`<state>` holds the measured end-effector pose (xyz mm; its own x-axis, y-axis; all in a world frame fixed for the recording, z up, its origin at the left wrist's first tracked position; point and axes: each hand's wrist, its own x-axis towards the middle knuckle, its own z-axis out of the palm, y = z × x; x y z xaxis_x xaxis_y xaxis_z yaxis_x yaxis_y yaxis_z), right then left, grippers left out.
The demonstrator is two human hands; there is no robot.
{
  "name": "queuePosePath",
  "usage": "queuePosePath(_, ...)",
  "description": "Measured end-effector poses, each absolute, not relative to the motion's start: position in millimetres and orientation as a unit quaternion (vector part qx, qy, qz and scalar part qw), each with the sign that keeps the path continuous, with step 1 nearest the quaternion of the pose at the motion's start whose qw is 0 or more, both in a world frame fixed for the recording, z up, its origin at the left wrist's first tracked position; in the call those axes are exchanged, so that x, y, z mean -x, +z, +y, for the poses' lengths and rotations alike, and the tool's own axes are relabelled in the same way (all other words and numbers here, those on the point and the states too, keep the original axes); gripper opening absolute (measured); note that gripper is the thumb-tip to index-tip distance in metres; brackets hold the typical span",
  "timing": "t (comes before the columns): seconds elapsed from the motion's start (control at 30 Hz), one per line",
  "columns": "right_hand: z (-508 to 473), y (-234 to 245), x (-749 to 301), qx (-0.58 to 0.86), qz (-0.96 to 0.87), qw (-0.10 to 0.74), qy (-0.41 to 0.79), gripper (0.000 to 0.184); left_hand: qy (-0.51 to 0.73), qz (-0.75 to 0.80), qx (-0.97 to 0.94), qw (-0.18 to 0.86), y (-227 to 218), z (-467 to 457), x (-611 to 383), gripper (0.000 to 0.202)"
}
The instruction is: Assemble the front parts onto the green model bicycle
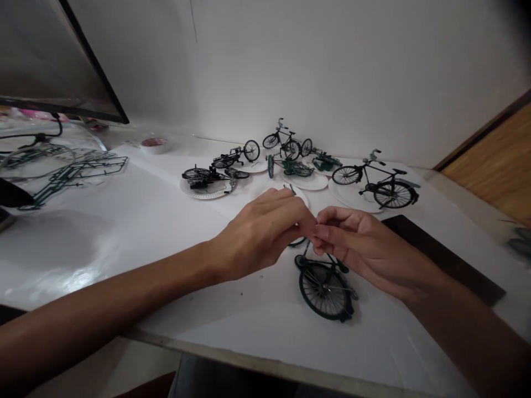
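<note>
My left hand and my right hand meet fingertip to fingertip above a small dark green model bicycle that stands on the white table. Both hands are pinched closed where they touch. What the fingers pinch is hidden between them. The bicycle's rear wheel and frame show below my hands; its front part is covered by my fingers.
Several more model bicycles stand or lie on white paper plates toward the wall. A monitor and green plastic part frames are at the left. A dark mat lies right of my hands. A small red-lidded dish sits near the back.
</note>
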<state>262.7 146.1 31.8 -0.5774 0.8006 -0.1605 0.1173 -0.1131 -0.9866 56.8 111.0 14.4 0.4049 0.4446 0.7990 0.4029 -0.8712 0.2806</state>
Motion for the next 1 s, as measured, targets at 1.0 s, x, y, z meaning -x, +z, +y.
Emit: queuePosePath(1.0, 190.0, 28.0, -403.3, 0.650, -0.744, 0.154, -0.024, 0.027, 0.357, 0.335, -0.871, -0.032, 11.9, 109.8, -51.7, 0.015)
